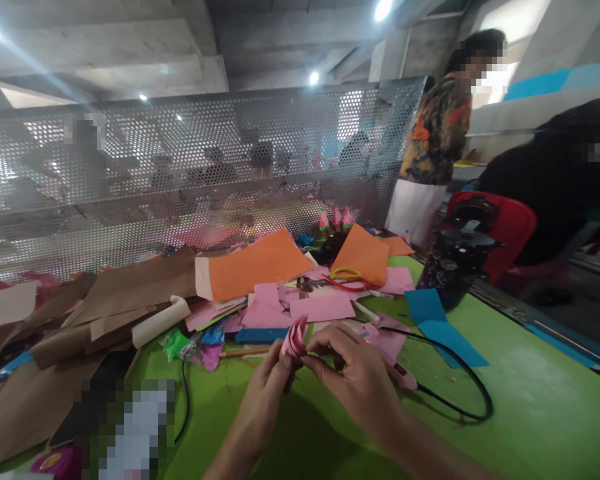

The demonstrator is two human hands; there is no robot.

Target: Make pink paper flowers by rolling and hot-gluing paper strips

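Observation:
A small pink folded flower bud [295, 339], made of layered paper or thin foam, is held upright over the green table. My left hand [266, 380] is closed around its base, with thumb and fingers pressed together. At the bud's right side, my right hand [353, 370] pinches its lower edge between thumb and forefinger. The exact spot gripped by the right fingertips is partly hidden. Just beyond my right hand lies a pink corded hand tool [403, 375], its black cable looping over the table to the right.
Orange sheets [255, 265], pink pieces [323, 307] and brown paper [140, 283] are heaped across the back and left. Red-and-yellow-handled scissors [347, 277] rest on the heap. A blue sheet [445, 330] and a dark container [455, 260] stand right. A perforated metal screen [205, 173] closes the back.

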